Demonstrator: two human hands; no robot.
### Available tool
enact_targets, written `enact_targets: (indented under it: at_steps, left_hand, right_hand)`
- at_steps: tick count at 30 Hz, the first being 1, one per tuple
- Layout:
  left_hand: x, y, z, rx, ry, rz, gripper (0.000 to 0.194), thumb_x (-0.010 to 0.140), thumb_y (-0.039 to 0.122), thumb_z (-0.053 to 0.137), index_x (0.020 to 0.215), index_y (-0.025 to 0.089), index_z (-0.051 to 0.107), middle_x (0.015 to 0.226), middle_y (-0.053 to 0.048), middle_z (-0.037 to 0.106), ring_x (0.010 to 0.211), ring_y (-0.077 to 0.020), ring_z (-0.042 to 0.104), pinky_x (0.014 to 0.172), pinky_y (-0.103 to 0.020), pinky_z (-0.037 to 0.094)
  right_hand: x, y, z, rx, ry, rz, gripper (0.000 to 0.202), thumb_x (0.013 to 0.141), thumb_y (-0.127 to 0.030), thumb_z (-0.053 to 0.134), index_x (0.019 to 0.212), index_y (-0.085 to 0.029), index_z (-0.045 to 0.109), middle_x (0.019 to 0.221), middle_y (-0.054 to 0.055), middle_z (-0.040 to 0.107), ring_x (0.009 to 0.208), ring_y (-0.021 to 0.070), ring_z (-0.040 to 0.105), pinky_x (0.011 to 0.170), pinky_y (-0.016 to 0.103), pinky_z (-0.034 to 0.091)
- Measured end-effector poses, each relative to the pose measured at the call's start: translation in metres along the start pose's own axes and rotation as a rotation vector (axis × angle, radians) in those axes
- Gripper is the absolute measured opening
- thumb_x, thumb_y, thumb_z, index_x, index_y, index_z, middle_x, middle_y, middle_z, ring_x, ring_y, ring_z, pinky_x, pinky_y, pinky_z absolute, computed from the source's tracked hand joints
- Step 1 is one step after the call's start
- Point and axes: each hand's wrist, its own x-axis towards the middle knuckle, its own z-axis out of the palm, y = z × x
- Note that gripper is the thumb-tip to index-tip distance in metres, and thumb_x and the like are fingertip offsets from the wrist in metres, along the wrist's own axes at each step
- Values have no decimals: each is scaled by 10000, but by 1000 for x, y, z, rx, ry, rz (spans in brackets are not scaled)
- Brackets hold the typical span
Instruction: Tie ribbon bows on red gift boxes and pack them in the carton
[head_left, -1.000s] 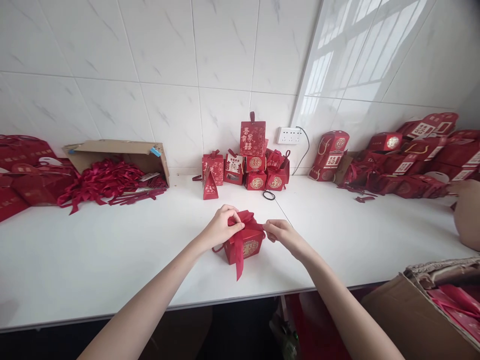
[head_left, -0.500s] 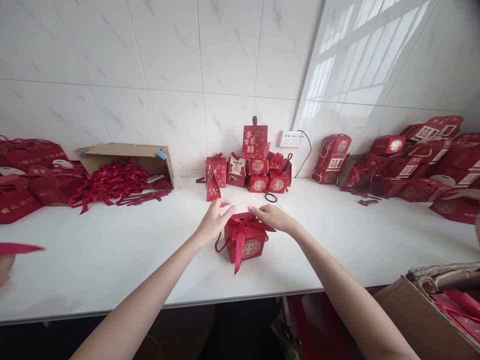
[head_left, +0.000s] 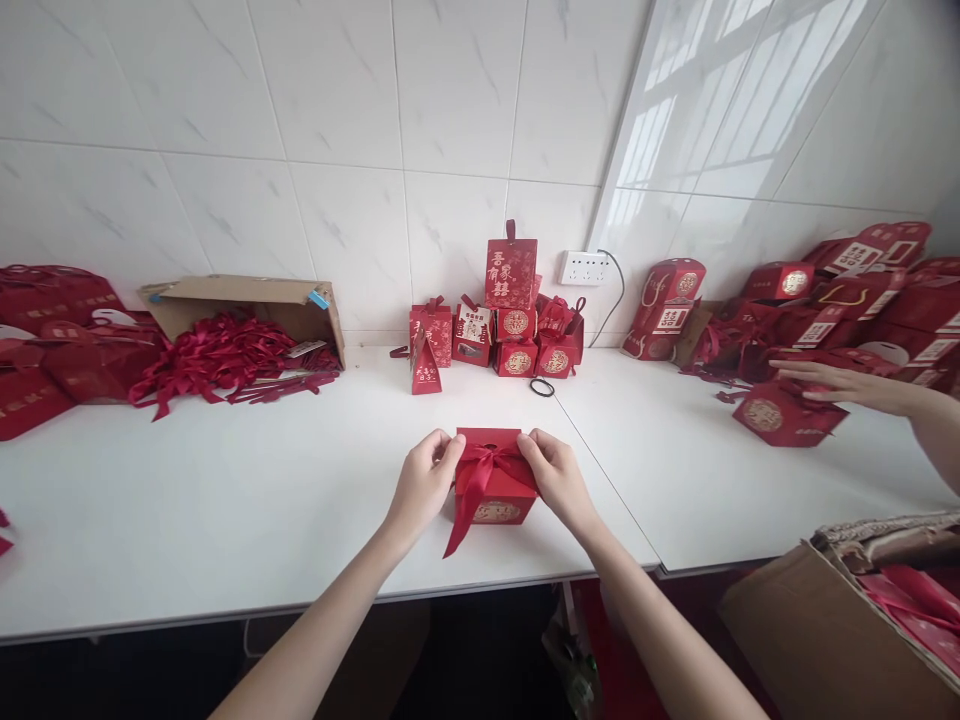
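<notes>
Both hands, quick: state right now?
Left hand: closed, holding the red box by its upper left corner.
Right hand: closed, holding its upper right corner.

the ribbon [head_left: 471, 500] partly hides the box [head_left: 499, 514]; a co-worker's arm [head_left: 937, 425] is cropped.

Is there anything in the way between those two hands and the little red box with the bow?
Nothing that I can see. The left hand and right hand already touch the top of the red box, one at each side. The bow sits between them.
</notes>
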Motion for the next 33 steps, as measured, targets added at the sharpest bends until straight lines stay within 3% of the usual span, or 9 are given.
enact_targets:
  at_steps: [6, 14, 18, 21, 24, 26, 28, 30, 33]
  left_hand:
    - [-41, -1, 14, -93, 156, 8, 395, 878, 398, 421, 589, 210, 226, 555, 55, 217, 507, -104, 245, 479, -228, 257]
    - [-58, 0, 26, -157, 206, 11, 369, 891, 344, 405, 585, 212, 245, 548, 49, 221, 495, -109, 230, 457, -238, 245]
    - [-57, -3, 27, -278, 179, -59, 378, 880, 332, 419, 576, 208, 232, 553, 48, 209, 502, -107, 225, 463, -237, 244]
    - [-52, -9, 22, -331, 42, -110, 395, 863, 353, 448, 564, 204, 237, 551, 51, 212, 502, -100, 221, 466, -238, 238]
    - [-48, -13, 17, -355, -98, -151, 382, 868, 399, 432, 567, 195, 316, 551, 48, 302, 509, -95, 289, 478, -229, 270]
    - [-47, -13, 14, -391, -162, -176, 381, 874, 452, 399, 597, 190, 389, 587, 35, 398, 550, -105, 377, 518, -227, 333]
    - [-46, -9, 13, -403, -194, -192, 404, 870, 513, 370, 639, 188, 436, 640, 20, 464, 599, -118, 437, 568, -238, 383]
    - [-46, -4, 12, -341, -196, -209, 422, 852, 556, 385, 648, 190, 438, 636, 25, 465, 587, -116, 437, 557, -235, 381]
    - [-46, 1, 11, -199, -161, -217, 383, 821, 524, 485, 638, 193, 429, 587, 49, 417, 531, -97, 391, 508, -214, 335]
  right_hand:
    - [-44, 5, 9, 103, 196, -93, 407, 882, -475, 411, 596, -206, 304, 581, -44, 294, 540, 101, 266, 501, 242, 250]
    - [-66, 6, 17, 290, 298, -37, 419, 877, -492, 420, 599, -209, 283, 596, -43, 271, 534, 106, 252, 506, 241, 271]
    - [-67, 10, 9, 440, 174, 79, 399, 869, -478, 444, 618, -206, 298, 618, -43, 273, 530, 98, 280, 502, 229, 294]
    - [-67, 14, -5, 368, 97, 95, 369, 848, -466, 501, 640, -206, 342, 618, -42, 330, 528, 96, 345, 508, 221, 339]
    - [-67, 18, -20, 281, 10, -46, 404, 768, -579, 569, 936, -231, 451, 970, 43, 537, 819, 170, 558, 699, 287, 475]
    - [-67, 19, -27, 203, -112, -136, 721, 678, -643, 629, 1221, -265, 342, 1310, 112, 415, 1165, 253, 475, 913, 389, 448]
    - [-67, 20, -33, 112, -241, -171, 929, 658, -592, 686, 1364, -272, 176, 1439, 138, 271, 1324, 274, 317, 1042, 450, 341]
    - [-66, 20, -37, 56, -338, -182, 975, 705, -481, 699, 1410, -272, 60, 1462, 152, 234, 1350, 270, 285, 1072, 486, 291]
    - [-62, 21, -41, 70, -407, -164, 955, 752, -396, 669, 1425, -282, 1, 1435, 162, 289, 1298, 269, 381, 1036, 516, 336]
